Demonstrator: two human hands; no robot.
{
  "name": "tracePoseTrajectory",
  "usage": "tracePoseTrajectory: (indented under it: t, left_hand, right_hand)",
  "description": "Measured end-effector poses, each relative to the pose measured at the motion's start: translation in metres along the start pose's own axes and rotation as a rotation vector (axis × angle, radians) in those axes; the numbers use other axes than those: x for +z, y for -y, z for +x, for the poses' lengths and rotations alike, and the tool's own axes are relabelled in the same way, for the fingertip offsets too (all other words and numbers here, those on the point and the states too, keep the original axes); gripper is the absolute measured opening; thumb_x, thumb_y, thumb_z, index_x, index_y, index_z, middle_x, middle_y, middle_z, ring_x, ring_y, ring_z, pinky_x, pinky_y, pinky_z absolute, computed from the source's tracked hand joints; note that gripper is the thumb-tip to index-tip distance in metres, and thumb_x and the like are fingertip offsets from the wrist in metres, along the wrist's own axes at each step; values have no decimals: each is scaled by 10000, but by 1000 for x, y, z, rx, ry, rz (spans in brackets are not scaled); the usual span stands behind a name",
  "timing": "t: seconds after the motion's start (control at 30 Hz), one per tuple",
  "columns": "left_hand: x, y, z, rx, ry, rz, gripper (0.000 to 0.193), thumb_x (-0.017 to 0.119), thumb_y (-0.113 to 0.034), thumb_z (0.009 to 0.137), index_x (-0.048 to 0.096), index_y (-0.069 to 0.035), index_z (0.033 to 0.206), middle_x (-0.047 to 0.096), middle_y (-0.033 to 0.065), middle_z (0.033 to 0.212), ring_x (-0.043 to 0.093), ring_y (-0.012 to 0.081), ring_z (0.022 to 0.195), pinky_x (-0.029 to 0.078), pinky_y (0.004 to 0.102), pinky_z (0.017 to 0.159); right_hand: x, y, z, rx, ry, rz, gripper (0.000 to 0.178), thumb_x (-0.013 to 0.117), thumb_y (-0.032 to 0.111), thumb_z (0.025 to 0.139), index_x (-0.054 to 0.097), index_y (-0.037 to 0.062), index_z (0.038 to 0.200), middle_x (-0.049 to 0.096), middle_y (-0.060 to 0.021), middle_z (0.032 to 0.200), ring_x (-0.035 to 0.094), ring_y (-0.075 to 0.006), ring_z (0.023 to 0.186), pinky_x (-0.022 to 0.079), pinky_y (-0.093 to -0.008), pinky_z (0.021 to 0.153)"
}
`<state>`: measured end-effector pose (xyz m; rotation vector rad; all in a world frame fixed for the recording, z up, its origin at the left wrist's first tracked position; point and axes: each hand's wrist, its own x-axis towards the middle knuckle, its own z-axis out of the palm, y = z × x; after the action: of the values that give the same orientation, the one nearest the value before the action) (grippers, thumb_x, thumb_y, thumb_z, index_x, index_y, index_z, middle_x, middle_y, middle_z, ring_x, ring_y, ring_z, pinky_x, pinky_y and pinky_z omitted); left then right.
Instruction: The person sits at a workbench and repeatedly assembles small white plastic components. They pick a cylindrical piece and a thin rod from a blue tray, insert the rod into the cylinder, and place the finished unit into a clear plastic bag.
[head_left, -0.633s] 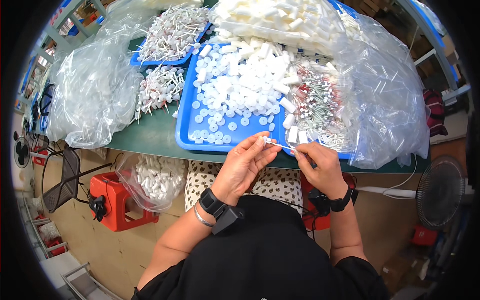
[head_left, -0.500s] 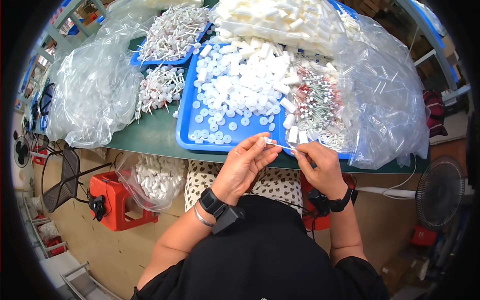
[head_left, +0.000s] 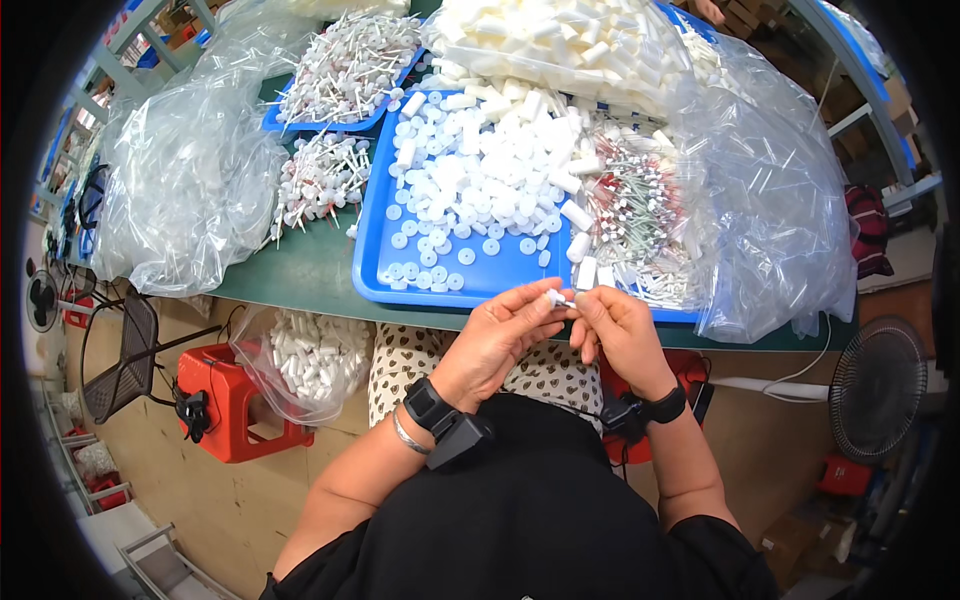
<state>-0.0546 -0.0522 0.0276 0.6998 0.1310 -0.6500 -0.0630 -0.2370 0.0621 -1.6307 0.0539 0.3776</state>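
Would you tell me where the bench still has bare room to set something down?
Bare green bench top lies between the clear plastic bag and the blue plastic tray, whose near-left corner is thinly covered. Elsewhere white caps and bags crowd it.

A green worktable point(head_left: 300, 270) spans the upper part of the view, and everything else sits around it. Below its near edge lies a light wooden floor point(head_left: 230, 500). Under the table's left end stands a red plastic stool point(head_left: 235, 405), with a black mesh chair point(head_left: 125, 365) just left of it. Off the table's right end stands a floor fan point(head_left: 880, 400). Beyond the table's left end, blue shelving point(head_left: 70, 150) rises.
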Motion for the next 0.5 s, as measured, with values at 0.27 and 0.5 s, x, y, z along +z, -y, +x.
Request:
tracePoseTrajectory:
  t: [0.27,0.5]
  left_hand:
    - [-13,-32,-1,279,-164,288,334,602,-188,957,577,-14,1242,625,64,1139,606,126,991,509,307,881]
    - [-107,-159,9,988,-834,620,434,684,-230,903,579,17,1245,630,40,998,571,117,882,463,240,747]
  right_hand:
    - [2,0,13,-137,-51,-258,303,490,270,1012,609,-1,949,654,-84,689,606,-148,520,469,-272,495]
    - [-48,-4,54,-491,-451,-1231,113,638,159,861,639,47,840,636,-137,793,642,-334,682,503,-422,611]
